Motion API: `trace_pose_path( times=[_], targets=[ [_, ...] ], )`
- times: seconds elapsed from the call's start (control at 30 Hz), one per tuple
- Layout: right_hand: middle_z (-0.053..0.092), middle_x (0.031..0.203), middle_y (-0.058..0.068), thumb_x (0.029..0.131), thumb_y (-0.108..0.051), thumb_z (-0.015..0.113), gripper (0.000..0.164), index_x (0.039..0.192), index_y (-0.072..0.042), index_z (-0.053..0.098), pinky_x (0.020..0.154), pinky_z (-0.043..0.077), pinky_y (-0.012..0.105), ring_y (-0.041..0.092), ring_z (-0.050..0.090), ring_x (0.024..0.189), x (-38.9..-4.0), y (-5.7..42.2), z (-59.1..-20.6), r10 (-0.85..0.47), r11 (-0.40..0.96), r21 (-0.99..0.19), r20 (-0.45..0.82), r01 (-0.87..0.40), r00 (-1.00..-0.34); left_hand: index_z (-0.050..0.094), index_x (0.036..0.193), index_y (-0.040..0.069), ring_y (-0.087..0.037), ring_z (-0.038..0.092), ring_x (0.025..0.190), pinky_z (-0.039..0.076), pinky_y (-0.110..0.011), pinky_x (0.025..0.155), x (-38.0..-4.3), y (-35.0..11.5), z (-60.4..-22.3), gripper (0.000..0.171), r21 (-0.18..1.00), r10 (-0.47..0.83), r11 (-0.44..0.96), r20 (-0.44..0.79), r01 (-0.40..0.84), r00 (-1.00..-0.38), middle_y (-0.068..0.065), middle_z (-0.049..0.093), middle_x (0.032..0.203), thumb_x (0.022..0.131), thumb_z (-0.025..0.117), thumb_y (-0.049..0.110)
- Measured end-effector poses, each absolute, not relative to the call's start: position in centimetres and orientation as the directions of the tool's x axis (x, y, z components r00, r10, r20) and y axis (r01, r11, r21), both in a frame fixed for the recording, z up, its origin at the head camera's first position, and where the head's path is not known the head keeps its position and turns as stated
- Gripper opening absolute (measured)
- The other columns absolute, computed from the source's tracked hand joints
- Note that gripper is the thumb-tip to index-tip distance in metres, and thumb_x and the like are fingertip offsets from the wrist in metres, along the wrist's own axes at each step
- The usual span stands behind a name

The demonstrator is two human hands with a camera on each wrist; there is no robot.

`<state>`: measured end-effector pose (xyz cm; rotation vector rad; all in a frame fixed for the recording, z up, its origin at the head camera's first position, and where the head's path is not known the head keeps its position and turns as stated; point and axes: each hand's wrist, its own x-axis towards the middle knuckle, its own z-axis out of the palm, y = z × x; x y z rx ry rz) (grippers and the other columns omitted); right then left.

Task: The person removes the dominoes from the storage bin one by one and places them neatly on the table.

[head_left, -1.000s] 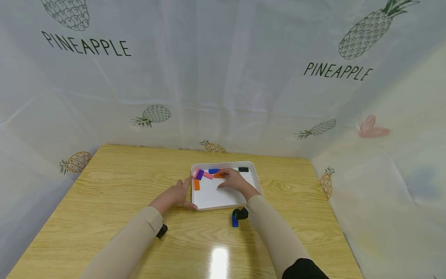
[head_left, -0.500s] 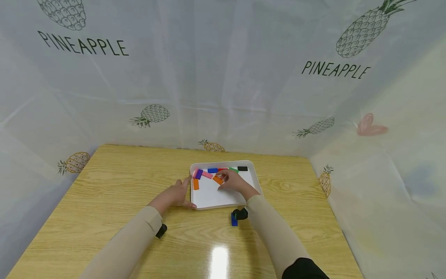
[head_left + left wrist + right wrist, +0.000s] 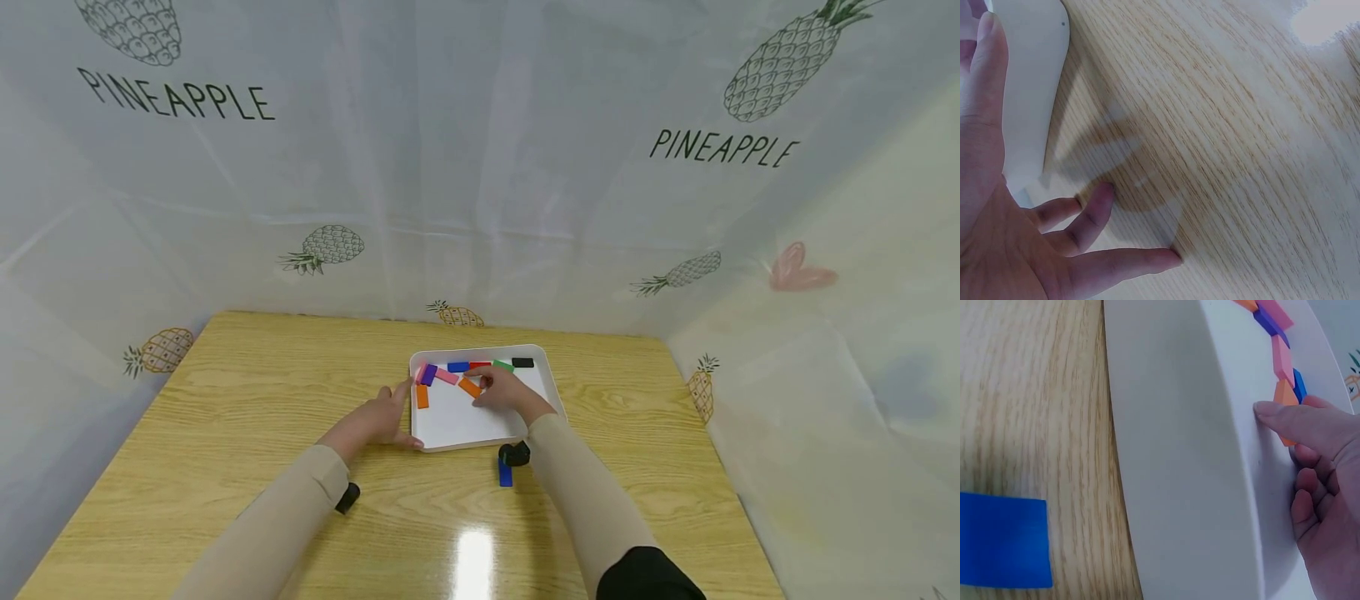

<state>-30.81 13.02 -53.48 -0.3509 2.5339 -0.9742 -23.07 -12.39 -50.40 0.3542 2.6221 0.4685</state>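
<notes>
My right hand (image 3: 504, 390) reaches into the white tray (image 3: 450, 427), index finger and thumb spread around an orange block (image 3: 469, 387) that lies aslant. In the right wrist view the thumb passes across this orange block (image 3: 1285, 394), its tip beyond it, while the other fingers curl in. A pink block (image 3: 447, 377) and a purple block (image 3: 429, 375) lie to the left, with a second orange block (image 3: 422, 397) by the tray's left wall. My left hand (image 3: 378, 419) rests at the tray's left side, fingers spread; the left wrist view shows it beside the outer wall.
Along the tray's back wall lie a blue block (image 3: 457, 367), a red one (image 3: 480, 364), a green one (image 3: 503, 366) and a black one (image 3: 522, 362). Another blue block (image 3: 506, 473) lies on the wooden table (image 3: 637, 467) in front of the tray. A pineapple-print curtain (image 3: 465, 167) hangs behind.
The orange block near my right hand has turned from level to aslant, its right end towards me. My right hand has drawn slightly back, showing the red and green blocks. The left hand stays put.
</notes>
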Motion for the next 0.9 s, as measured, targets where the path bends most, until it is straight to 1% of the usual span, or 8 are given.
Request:
trace_pose_path(
  times=[0.23, 0.43, 0.6, 0.7, 0.8, 0.9],
  targets=[
    [0.052, 0.084, 0.003, 0.082, -0.014, 0.080, 0.045, 0.125, -0.016, 0.067, 0.068, 0.038, 0.028, 0.018, 0.048, 0.080, -30.9, 13.3, -53.6, -0.346, 0.739, -0.670, -0.292, -0.067, -0.892, 0.006, 0.155, 0.004, -0.051, 0.056, 0.110, 0.048, -0.055, 0.092, -23.0, -12.0, -50.3, 0.124, 0.371, 0.319, 0.913, -0.392, 0.169, -0.863, -0.042, 0.026, 0.143, 0.071, 0.080, 0.057],
    [0.053, 0.085, 0.003, 0.079, -0.016, 0.083, 0.042, 0.119, -0.015, 0.068, 0.069, 0.039, 0.028, 0.018, 0.048, 0.081, -30.5, 13.4, -53.3, -0.324, 0.753, -0.655, -0.292, -0.059, -0.900, 0.005, 0.155, 0.004, -0.052, 0.055, 0.111, 0.047, -0.056, 0.093, -23.0, -11.9, -50.3, 0.124, 0.375, 0.318, 0.912, -0.398, 0.164, -0.861, -0.042, 0.024, 0.144, 0.072, 0.080, 0.056],
    [0.055, 0.086, 0.004, 0.076, -0.015, 0.086, 0.043, 0.114, -0.013, 0.067, 0.072, 0.043, 0.029, 0.020, 0.050, 0.082, -30.0, 13.5, -52.9, -0.339, 0.727, -0.684, -0.281, -0.060, -0.898, 0.003, 0.155, 0.005, -0.052, 0.055, 0.111, 0.046, -0.057, 0.093, -23.1, -11.9, -50.5, 0.123, 0.384, 0.316, 0.910, -0.406, 0.154, -0.858, -0.042, 0.022, 0.145, 0.073, 0.080, 0.055],
    [0.057, 0.088, 0.003, 0.075, -0.015, 0.086, 0.043, 0.114, -0.014, 0.066, 0.075, 0.046, 0.029, 0.020, 0.052, 0.084, -29.7, 13.7, -52.7, -0.349, 0.718, -0.693, -0.279, -0.065, -0.895, 0.003, 0.155, 0.005, -0.050, 0.057, 0.108, 0.047, -0.055, 0.093, -23.2, -11.9, -50.6, 0.123, 0.384, 0.319, 0.910, -0.409, 0.156, -0.855, -0.042, 0.022, 0.145, 0.074, 0.079, 0.055],
    [0.058, 0.091, 0.002, 0.075, -0.015, 0.086, 0.044, 0.114, -0.015, 0.066, 0.078, 0.048, 0.029, 0.020, 0.053, 0.086, -29.2, 13.9, -52.5, -0.365, 0.714, -0.696, -0.277, -0.077, -0.889, 0.003, 0.155, 0.004, -0.047, 0.060, 0.101, 0.049, -0.054, 0.090, -23.2, -12.0, -50.6, 0.123, 0.378, 0.325, 0.911, -0.411, 0.165, -0.852, -0.042, 0.024, 0.144, 0.074, 0.079, 0.056],
    [0.059, 0.092, 0.002, 0.075, -0.015, 0.086, 0.044, 0.114, -0.014, 0.065, 0.078, 0.049, 0.029, 0.020, 0.054, 0.087, -28.6, 14.1, -52.1, -0.385, 0.712, -0.695, -0.271, -0.098, -0.882, 0.003, 0.155, 0.004, -0.046, 0.061, 0.098, 0.049, -0.054, 0.090, -23.2, -12.2, -50.3, 0.123, 0.378, 0.322, 0.912, -0.413, 0.161, -0.852, -0.042, 0.024, 0.143, 0.074, 0.079, 0.055]
  ],
)
